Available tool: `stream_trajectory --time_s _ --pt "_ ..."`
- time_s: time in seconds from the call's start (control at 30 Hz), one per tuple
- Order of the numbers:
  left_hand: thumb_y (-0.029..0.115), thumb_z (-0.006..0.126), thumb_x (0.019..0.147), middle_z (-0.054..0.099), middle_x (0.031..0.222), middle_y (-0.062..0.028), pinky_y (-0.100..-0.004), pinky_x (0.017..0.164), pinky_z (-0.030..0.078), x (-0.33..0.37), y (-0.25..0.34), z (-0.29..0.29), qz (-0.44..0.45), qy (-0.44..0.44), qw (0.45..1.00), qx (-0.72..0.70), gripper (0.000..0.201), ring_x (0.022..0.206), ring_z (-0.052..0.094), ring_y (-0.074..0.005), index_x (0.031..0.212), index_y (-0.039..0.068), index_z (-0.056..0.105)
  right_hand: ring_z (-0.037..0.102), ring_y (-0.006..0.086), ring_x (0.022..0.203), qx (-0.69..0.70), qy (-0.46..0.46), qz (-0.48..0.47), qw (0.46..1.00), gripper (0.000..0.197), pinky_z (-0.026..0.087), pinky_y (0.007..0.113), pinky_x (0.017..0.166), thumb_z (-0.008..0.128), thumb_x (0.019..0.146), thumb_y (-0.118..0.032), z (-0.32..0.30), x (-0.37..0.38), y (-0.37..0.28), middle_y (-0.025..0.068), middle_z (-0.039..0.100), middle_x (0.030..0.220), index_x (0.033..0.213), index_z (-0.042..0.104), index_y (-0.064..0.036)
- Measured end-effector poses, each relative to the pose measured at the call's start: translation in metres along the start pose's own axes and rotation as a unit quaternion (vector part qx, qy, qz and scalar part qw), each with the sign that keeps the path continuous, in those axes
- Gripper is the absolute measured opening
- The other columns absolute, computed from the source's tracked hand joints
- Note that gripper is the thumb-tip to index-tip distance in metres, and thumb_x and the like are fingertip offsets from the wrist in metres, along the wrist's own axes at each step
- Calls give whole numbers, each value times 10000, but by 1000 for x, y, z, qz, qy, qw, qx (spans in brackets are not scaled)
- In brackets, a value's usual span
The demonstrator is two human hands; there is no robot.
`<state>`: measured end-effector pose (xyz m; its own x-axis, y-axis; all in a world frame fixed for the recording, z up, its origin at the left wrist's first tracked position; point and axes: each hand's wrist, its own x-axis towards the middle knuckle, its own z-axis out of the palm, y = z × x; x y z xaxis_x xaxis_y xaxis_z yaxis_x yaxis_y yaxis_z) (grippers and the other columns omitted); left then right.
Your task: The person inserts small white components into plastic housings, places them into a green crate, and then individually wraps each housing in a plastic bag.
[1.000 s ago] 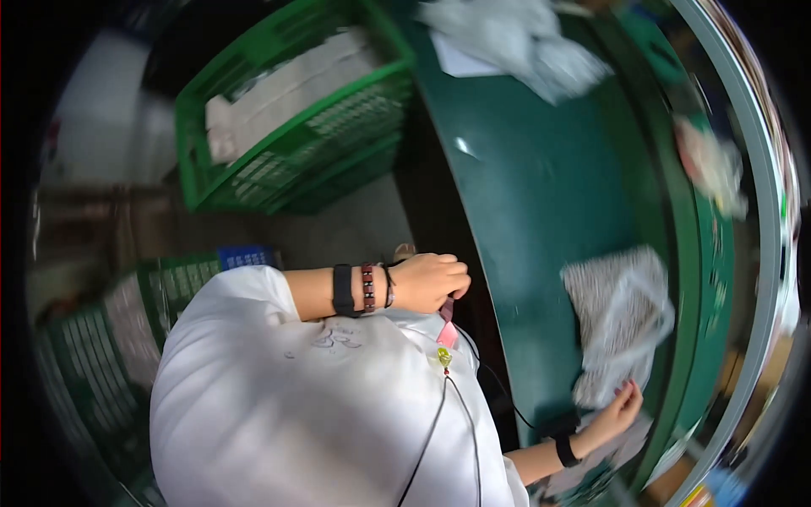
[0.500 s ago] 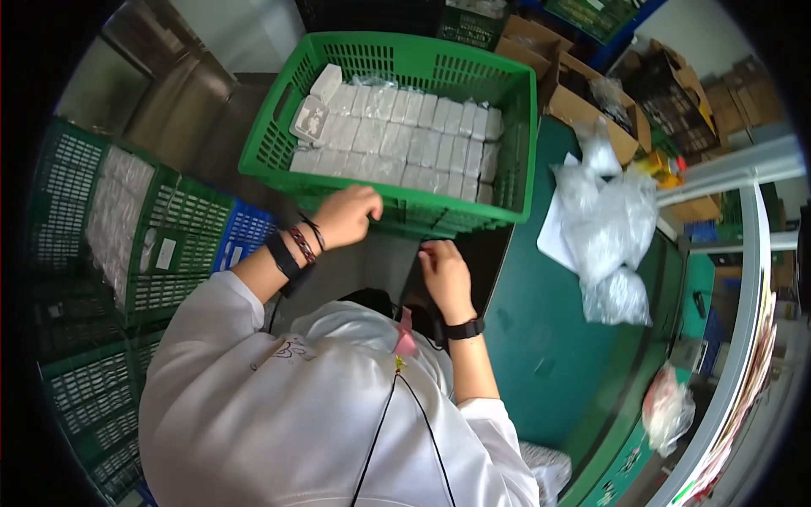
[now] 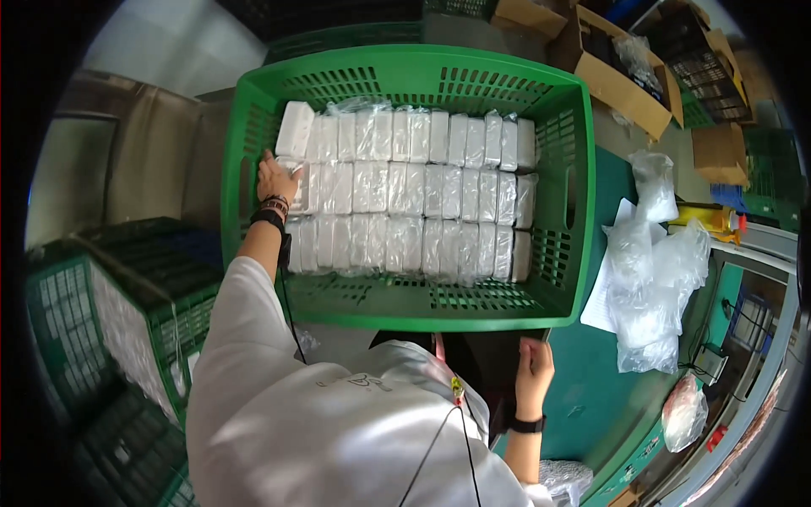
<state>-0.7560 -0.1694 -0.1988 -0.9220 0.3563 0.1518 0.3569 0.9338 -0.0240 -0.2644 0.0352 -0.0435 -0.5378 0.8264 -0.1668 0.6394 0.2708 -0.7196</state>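
Note:
A large green plastic crate (image 3: 405, 319) is in front of me, with three rows of narrow white boxes (image 3: 405, 188) in transparent wrapping standing in it. Inside its left end, my left hand (image 3: 277, 180) touches the white box (image 3: 303, 199) at the end of the middle row, thumb apart from the fingers; the hand partly covers that box. Behind it, a wider white box (image 3: 295, 127) leans at the end of the far row. Just outside the crate's near right corner, my right hand (image 3: 535, 376) hovers with curled fingers, and nothing shows in it.
A green-topped table (image 3: 562, 410) on the right bears transparent plastic bags (image 3: 649, 296) over a white sheet (image 3: 598, 291). Open cardboard boxes (image 3: 621, 84) are at the far right. More green crates (image 3: 139, 291) with wrapped goods stand on the left. A grey metal frame (image 3: 752, 363) edges the table.
My left hand has moved from the crate's near side to the white box inside its left end. The right hand stays outside the crate, fingers still curled. The view has shifted, bringing the crate closer.

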Motion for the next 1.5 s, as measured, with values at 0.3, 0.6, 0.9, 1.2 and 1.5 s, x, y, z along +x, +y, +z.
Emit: stream_trajectory --time_s 0.3,0.6,0.9,1.2,1.5 --pt "457 582 734 537 1014 -193 -402 783 428 23 -11 35 69 33 994 81 649 931 513 -323 1211 59 395 531 267 607 18 18 134 991 50 432 321 537 536 763 -10 20 -14 -25 107 507 707 797 567 -29" --pt "229 518 834 499 1094 -214 -430 827 370 26 -21 40 167 8 984 -58 446 991 461 -352 1212 29 391 526 295 653 -25 75 70 994 77 436 376 562 555 751 -121 38 -29 -34 102 497 701 765 537 -47" --pt "266 538 823 397 1217 -230 -378 921 338 83 38 30 122 -315 910 -240 561 1125 382 -341 1269 17 306 528 278 654 -42 118 68 990 71 439 372 582 549 756 -121 35 -26 -45 83 504 707 785 539 -57" --pt "561 565 681 300 1312 -216 -484 998 174 51 172 77 208 -368 906 28 864 1242 223 -350 1295 24 281 538 259 681 -65 180 80 978 72 441 356 600 535 771 -142 20 -38 -42 67 513 716 787 546 -72" --pt "464 519 754 469 1144 -210 -426 898 317 70 165 123 263 -362 894 -36 642 1082 398 -333 1168 -16 422 543 240 701 -84 213 131 965 62 435 348 614 539 767 -140 14 -69 -35 52 523 728 781 546 -81"
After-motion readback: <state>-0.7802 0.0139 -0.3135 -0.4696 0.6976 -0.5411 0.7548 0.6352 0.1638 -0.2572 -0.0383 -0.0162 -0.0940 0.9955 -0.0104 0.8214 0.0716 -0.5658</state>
